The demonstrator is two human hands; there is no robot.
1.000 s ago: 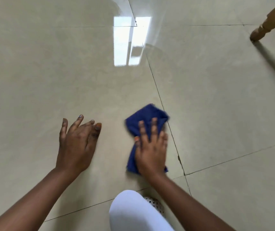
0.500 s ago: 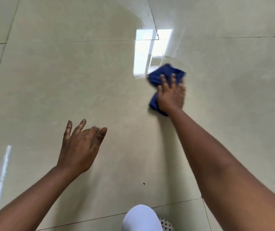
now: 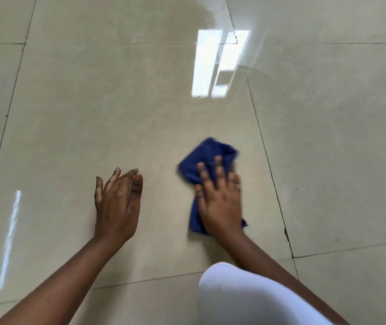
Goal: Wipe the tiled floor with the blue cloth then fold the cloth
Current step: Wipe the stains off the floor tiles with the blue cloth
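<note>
A bunched dark blue cloth (image 3: 207, 158) lies on the glossy beige tiled floor (image 3: 93, 113), just right of centre. My right hand (image 3: 221, 198) presses flat on the cloth's near half, fingers straight and spread; it looks motion-blurred. Part of the cloth is hidden under the palm. My left hand (image 3: 117, 205) rests on the bare tile to the left of the cloth, fingers straight, holding nothing.
My knee in white fabric (image 3: 246, 299) fills the bottom right. Dark grout lines cross the floor, one running just right of the cloth. A bright window reflection (image 3: 217, 64) shines on the tile farther ahead.
My right hand has pulled the cloth back toward me from its far reach near the window reflection. My left hand stays planted on the tile.
</note>
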